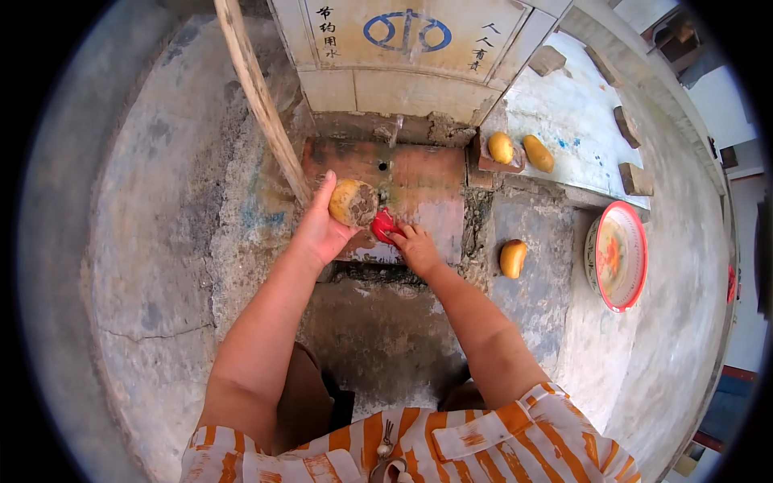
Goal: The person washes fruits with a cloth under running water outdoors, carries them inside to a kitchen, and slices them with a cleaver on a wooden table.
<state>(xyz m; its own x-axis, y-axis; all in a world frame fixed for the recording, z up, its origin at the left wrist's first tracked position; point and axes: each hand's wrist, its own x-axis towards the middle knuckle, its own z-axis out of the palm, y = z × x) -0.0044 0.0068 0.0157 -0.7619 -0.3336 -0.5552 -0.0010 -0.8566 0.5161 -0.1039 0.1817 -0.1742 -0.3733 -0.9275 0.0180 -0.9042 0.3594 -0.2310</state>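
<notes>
Near the middle of the head view, my left hand [324,224] holds a large yellow-brown potato [352,202] with a rough, dirty-looking patch on its right side. Just to the right, the fingers of my right hand [416,247] are closed on a small red object [385,226], which is beside the potato. Both hands are over a wet reddish slab [427,181]. Another potato [513,258] lies on the concrete to the right. Two more, one potato [500,148] on a brick and one potato [539,154] beside it, rest at the upper right.
A red-rimmed basin [622,256] stands at the right. A wooden pole [262,101] slants down to the slab's left edge. Behind the slab is a tiled block [407,90] with a small spout. Brick pieces [636,179] line the pale slab's right side.
</notes>
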